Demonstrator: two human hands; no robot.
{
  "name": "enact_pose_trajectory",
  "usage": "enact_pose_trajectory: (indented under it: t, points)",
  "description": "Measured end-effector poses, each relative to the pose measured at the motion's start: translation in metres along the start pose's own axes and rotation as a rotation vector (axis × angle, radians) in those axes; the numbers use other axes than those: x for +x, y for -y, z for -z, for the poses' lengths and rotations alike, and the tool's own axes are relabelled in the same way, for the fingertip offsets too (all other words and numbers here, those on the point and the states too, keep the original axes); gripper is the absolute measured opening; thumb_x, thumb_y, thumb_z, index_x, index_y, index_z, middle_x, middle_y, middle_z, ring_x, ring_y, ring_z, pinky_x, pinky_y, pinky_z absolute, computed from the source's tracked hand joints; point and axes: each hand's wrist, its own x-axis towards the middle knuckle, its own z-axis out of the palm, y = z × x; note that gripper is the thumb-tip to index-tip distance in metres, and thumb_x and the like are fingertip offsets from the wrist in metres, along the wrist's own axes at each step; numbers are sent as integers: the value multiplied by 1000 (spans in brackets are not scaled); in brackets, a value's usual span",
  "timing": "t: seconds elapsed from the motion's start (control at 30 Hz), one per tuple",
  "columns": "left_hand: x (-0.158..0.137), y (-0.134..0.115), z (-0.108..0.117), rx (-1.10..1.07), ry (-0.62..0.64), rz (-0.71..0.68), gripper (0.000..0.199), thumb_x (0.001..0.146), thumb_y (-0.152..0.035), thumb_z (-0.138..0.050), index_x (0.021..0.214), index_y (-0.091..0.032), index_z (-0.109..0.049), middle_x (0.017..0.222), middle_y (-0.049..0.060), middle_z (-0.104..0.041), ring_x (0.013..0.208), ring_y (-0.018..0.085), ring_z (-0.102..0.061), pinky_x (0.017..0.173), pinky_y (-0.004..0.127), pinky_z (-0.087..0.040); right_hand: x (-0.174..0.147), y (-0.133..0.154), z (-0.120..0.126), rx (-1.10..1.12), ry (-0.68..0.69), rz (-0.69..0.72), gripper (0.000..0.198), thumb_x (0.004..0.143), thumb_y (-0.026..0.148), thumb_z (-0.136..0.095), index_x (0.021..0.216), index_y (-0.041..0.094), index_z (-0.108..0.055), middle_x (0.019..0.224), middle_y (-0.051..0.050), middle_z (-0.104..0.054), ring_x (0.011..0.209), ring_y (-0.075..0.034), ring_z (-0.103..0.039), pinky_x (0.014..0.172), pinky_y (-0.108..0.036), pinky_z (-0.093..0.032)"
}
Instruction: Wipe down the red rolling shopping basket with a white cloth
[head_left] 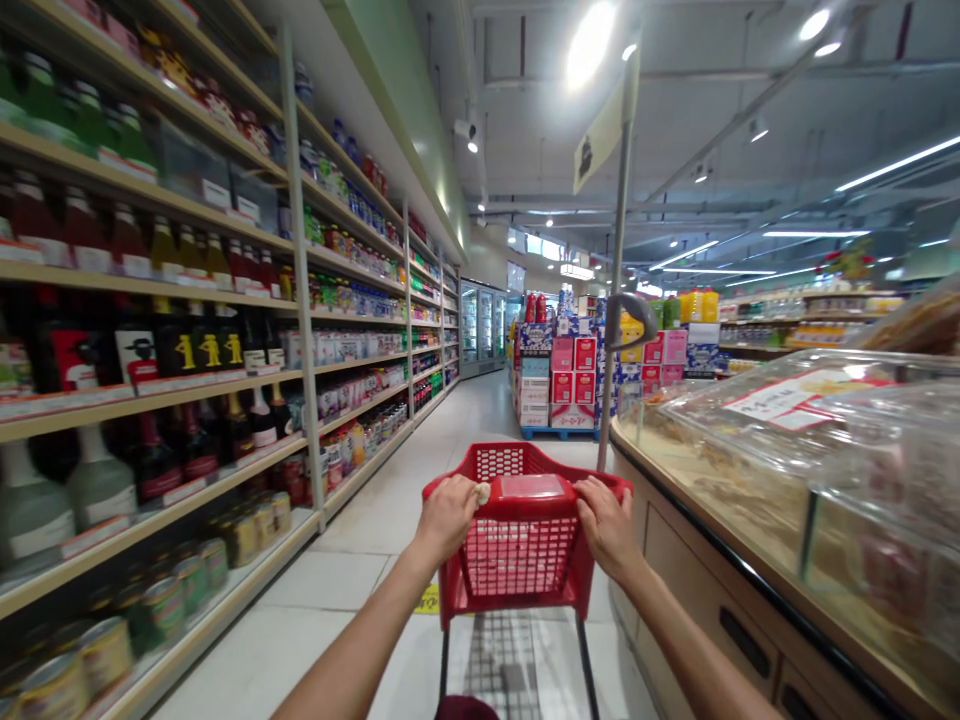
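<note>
A red plastic shopping cart [517,560] stands straight ahead of me in the aisle, with a grid-like back wall and dark legs below. My left hand [450,515] is closed over the left end of its handle; a small pale thing shows by the thumb, too small to name. On the right end of the handle, my right hand [606,522] is wrapped with its fingers over the bar. Between the two hands lies a clear-covered panel [531,486] on the handle. Both forearms reach forward from the bottom of the view.
Tall shelves [311,300] of bottles and cans line the left side. Close on the right runs a display counter [690,560] with clear covers [780,400]. A metal pole [621,200] rises by it. Stacked boxes [574,380] on a blue pallet [559,434] stand ahead.
</note>
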Motion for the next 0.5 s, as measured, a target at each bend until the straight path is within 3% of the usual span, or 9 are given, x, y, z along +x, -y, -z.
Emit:
enact_pose_trajectory:
  t: [0.13, 0.27, 0.37, 0.5]
  points:
    - [-1, -50, -13, -25, -20, -81, 22, 82, -18, -36, 87, -20, -57, 86, 3, -60, 82, 15, -53, 76, 29, -42, 6, 8, -1, -53, 33, -76, 38, 85, 32, -29, 114, 21, -52, 125, -9, -48, 122, -25, -33, 96, -58, -18]
    - [-6, -85, -22, -93, -81, -271, 19, 82, -19, -39, 88, -20, -57, 89, 4, -61, 86, 17, -53, 79, 33, -43, 3, 15, -8, 27, 1, -48, 39, 86, 33, -26, 113, 25, -54, 127, -5, -47, 122, -24, -33, 95, -59, -21]
    - [-12, -80, -21, -196, -106, -299, 18, 81, -20, -40, 88, -20, -57, 91, 4, -62, 87, 16, -54, 80, 34, -44, 3, -1, -6, 136, -46, -55, 40, 84, 34, -28, 103, 23, -61, 120, -7, -52, 120, -24, -36, 96, -55, -26]
    - [-19, -51, -26, -396, -156, -64, 21, 79, -17, -41, 91, -19, -58, 96, 5, -62, 92, 16, -55, 84, 35, -44, 5, -22, 3, 289, -83, -89, 40, 80, 38, -35, 98, 18, -64, 121, -9, -51, 121, -23, -35, 100, -44, -28]
